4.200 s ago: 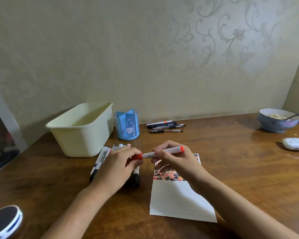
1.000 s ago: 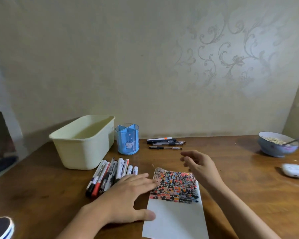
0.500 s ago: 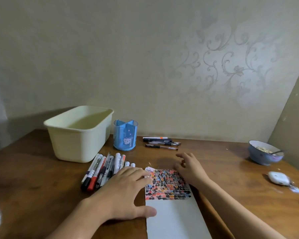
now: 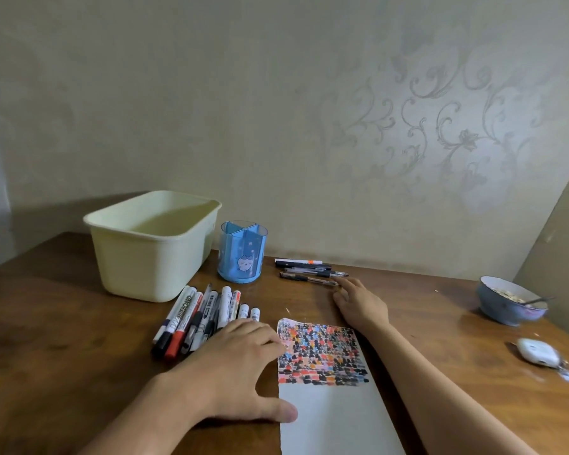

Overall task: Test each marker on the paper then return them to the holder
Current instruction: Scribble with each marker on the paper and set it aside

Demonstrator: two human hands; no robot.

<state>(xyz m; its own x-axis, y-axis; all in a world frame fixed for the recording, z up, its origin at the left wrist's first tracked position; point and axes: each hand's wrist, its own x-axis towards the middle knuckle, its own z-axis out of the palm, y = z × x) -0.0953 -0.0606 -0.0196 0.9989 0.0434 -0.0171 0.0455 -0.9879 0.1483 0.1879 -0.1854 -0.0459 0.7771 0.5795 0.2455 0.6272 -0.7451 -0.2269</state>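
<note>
A white paper (image 4: 329,412) lies on the wooden table, its top part covered with coloured test marks. My left hand (image 4: 234,366) rests flat on the table, thumb on the paper's left edge, fingers beside a row of several markers (image 4: 197,315). The blue divided holder (image 4: 242,252) stands behind them, with nothing showing inside. Several pens (image 4: 309,270) lie to its right near the wall. My right hand (image 4: 358,303) lies palm down with fingers stretched, fingertips at the nearest pen, holding nothing.
A cream plastic tub (image 4: 151,241) stands at the back left. A blue bowl (image 4: 509,302) with a spoon sits at the right, and a small white case (image 4: 537,351) lies nearer the right edge. The wall runs close behind.
The orange marker I held earlier is out of my hands. My right hand has moved from the paper's top edge forward to the pens near the wall. My left hand stays flat.
</note>
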